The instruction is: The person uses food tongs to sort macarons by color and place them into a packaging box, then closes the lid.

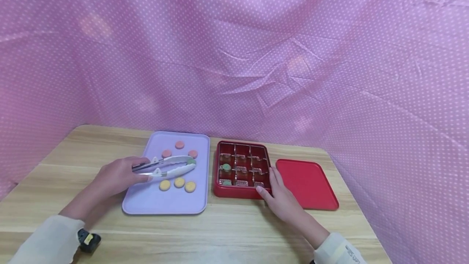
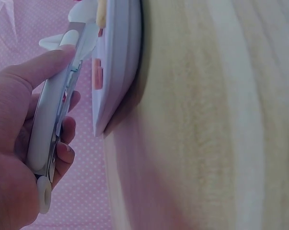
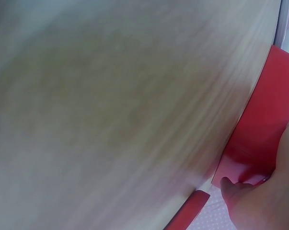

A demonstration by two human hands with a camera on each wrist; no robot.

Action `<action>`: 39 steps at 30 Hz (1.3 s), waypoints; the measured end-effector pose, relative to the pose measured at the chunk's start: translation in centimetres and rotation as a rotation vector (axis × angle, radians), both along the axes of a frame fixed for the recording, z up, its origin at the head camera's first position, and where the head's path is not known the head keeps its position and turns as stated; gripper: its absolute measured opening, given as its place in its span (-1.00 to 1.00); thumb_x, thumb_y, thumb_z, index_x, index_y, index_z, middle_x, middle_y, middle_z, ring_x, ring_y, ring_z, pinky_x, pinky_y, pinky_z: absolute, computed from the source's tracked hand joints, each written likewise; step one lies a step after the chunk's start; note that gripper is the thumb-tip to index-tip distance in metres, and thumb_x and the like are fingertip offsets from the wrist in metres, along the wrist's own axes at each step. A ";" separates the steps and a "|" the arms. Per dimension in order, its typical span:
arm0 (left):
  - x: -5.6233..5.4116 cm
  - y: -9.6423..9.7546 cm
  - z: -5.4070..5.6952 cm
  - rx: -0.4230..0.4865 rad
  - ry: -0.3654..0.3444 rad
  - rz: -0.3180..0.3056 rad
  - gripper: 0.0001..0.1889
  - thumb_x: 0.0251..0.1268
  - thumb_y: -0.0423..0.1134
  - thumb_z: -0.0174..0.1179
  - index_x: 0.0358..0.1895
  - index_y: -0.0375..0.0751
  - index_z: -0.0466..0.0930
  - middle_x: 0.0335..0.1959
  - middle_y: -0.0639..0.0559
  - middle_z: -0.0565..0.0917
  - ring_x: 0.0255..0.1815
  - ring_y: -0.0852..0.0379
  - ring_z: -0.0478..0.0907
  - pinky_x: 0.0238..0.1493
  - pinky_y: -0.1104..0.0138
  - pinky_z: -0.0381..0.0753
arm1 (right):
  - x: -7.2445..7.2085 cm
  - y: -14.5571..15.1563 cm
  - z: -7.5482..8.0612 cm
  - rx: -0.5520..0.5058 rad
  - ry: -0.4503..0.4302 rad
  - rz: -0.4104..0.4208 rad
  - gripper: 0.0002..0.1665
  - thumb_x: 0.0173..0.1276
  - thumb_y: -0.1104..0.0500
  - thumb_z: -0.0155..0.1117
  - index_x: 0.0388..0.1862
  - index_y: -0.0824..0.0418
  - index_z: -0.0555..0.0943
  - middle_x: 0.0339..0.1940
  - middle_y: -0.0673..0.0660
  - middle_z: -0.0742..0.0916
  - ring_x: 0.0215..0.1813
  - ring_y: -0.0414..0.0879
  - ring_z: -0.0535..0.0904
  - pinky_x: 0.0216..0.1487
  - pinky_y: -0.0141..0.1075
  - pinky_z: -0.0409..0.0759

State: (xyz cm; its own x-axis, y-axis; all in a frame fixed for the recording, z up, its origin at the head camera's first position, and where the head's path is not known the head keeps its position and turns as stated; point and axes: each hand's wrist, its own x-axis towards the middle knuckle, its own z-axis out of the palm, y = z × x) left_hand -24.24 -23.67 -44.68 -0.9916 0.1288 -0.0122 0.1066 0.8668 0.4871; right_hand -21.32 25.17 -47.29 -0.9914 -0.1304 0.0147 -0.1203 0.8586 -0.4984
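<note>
In the head view, the left hand (image 1: 119, 174) grips white-tipped tongs (image 1: 179, 170), a green cookie (image 1: 191, 161) at their tips over the lavender tray (image 1: 166, 206). The right hand (image 1: 283, 203) rests extended fingers against the red box (image 1: 234, 192), where two more green discs (image 1: 226, 167) sit in the left column.

In the left wrist view, thumb and fingers wrap the tongs' handles.

In the right wrist view, the thumb lies by the box's corner.

Wood-grain table (image 1: 227, 231) beneath tray (image 1: 165, 206), box (image 1: 234, 192), lid (image 1: 307, 186)

red box (image 3: 257, 120) and red lid (image 3: 188, 211) partly beyond the right wrist view's edges
</note>
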 end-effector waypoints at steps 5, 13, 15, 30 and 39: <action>-0.1 0.3 0.5 0.022 -0.022 0.011 -0.06 0.05 0.41 0.35 0.41 -0.15 0.48 0.37 -0.41 0.46 0.31 -0.41 0.43 0.21 -0.31 0.42 | 0.0 0.0 0.0 -0.002 -0.007 -0.001 0.18 0.35 -0.58 -0.07 0.69 -0.02 -0.18 0.72 0.06 -0.05 0.58 0.20 0.22 0.41 0.27 0.35; -0.6 1.3 1.4 0.067 -0.038 0.007 -0.05 0.04 0.43 0.34 0.44 -0.09 0.45 0.36 -0.38 0.48 0.14 -0.19 0.51 0.07 -0.14 0.54 | 0.0 0.0 0.0 -0.003 -0.005 0.001 0.18 0.35 -0.58 -0.07 0.69 0.00 -0.18 0.71 0.06 -0.05 0.58 0.20 0.23 0.42 0.26 0.36; -0.8 1.6 1.6 0.071 -0.022 -0.002 -0.07 0.05 0.41 0.35 0.43 -0.08 0.46 0.33 -0.36 0.52 0.10 -0.15 0.53 0.02 -0.07 0.56 | 0.0 0.0 0.0 0.000 -0.004 0.001 0.18 0.35 -0.58 -0.07 0.69 0.00 -0.17 0.71 0.06 -0.05 0.57 0.20 0.24 0.41 0.26 0.36; -2.6 4.5 2.7 0.079 0.014 -0.040 -0.15 0.07 0.35 0.38 0.42 0.02 0.48 0.28 -0.23 0.59 0.09 -0.13 0.55 -0.06 0.03 0.54 | -0.1 0.1 -0.1 0.000 0.003 0.013 0.17 0.35 -0.57 -0.06 0.69 -0.03 -0.17 0.71 0.06 -0.04 0.58 0.17 0.23 0.39 0.26 0.39; -4.5 6.1 2.6 0.086 0.069 -0.092 -0.21 0.08 0.32 0.39 0.40 0.14 0.49 0.27 -0.16 0.63 -0.07 -0.01 0.56 -0.22 0.23 0.51 | -0.1 0.1 -0.1 0.013 0.009 0.009 0.18 0.35 -0.59 -0.09 0.70 -0.02 -0.18 0.71 0.06 -0.04 0.56 0.19 0.27 0.39 0.26 0.40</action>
